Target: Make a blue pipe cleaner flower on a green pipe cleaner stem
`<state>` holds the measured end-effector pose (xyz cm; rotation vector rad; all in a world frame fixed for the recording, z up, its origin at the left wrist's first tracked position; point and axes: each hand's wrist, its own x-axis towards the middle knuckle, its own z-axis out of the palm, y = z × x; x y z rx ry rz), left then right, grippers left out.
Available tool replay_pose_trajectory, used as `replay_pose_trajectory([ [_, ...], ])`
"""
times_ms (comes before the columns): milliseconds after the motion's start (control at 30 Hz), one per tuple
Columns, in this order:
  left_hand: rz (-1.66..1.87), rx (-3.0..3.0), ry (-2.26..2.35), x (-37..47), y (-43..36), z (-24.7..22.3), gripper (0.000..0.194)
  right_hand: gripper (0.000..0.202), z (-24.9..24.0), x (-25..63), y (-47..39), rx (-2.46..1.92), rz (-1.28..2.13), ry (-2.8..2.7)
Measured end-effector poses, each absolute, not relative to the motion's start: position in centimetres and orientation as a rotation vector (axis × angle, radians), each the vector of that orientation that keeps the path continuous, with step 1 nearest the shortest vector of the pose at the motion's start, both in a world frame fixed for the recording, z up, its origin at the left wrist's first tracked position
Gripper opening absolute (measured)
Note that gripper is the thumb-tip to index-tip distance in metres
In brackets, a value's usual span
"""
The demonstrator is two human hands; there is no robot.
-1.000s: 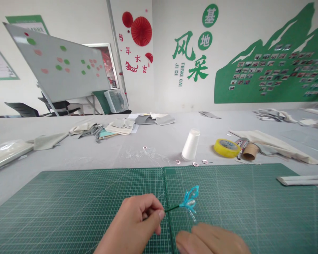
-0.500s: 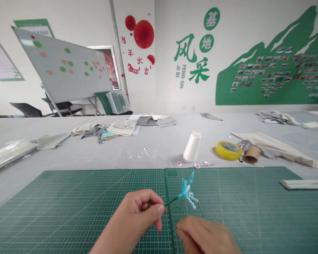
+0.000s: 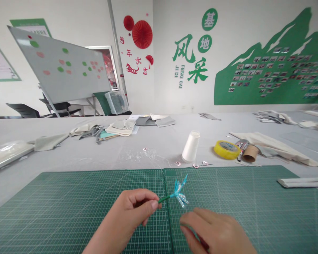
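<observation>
My left hand (image 3: 136,211) pinches the green stem of a beaded flower (image 3: 179,194) between thumb and fingers. The flower has bright blue strands and loops of pearly beads, and its head points up and to the right. Just below and to the right of it is my right hand (image 3: 214,227), its fingers curled and thumb drawn in. A thin teal-green edge shows between that thumb and the fingers, but I cannot tell what it is. Both hands are above the green cutting mats (image 3: 95,197).
Past the mats stand a white thread cone (image 3: 191,146), a yellow tape roll (image 3: 227,150) and a brown cardboard tube (image 3: 250,153). Loose white threads (image 3: 148,157) and small pink rings (image 3: 195,165) lie nearby. Folded fabric (image 3: 304,182) rests on the right mat, with more cloth (image 3: 122,127) farther back.
The flower and my left hand have shifted slightly left, and the flower head has turned a little. My right hand has moved slightly right, away from my left hand.
</observation>
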<state>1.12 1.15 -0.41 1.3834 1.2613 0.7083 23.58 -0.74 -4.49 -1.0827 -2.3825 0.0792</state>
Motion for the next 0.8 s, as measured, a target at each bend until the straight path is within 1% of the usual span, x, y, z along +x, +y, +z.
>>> replay_pose_trajectory([
  [133, 0.617, 1.402, 1.246, 0.7, 1.3, 0.0, 0.02, 0.03, -3.3, 25.8, 0.0, -1.327, -0.278, -2.252],
  [233, 0.556, 1.412, 1.205, 0.6, 1.3, -0.3, 0.018, 0.043, -2.7, 26.9, 0.6, -1.45, -0.433, -2.138],
  [333, 0.514, 1.42, 1.191, 0.4, 1.2, -0.7, 0.019, 0.052, -2.3, 27.5, 1.0, -1.579, -0.429, -2.071],
  [433, 0.497, 1.43, 1.176, 0.1, 1.2, -0.8, 0.021, 0.06, -2.6, 27.8, 1.4, -1.714, -0.33, -2.067],
  [567, 0.505, 1.398, 1.172, -0.1, 1.3, -0.4, 0.02, 0.07, -3.7, 28.4, 1.6, -1.859, -0.212, -2.195],
  [633, 0.521, 1.377, 1.17, -0.3, 1.4, -0.3, 0.02, 0.064, -4.0, 28.8, 1.4, -1.867, -0.147, -2.313],
  [700, 0.528, 1.338, 1.158, -0.4, 1.4, -0.3, 0.021, 0.051, -3.8, 29.0, 1.0, -1.807, 0.006, -2.438],
  [800, 0.541, 1.267, 1.14, -0.7, 1.3, -0.3, 0.021, 0.026, -2.3, 29.0, 0.4, -1.51, 0.305, -2.538],
])
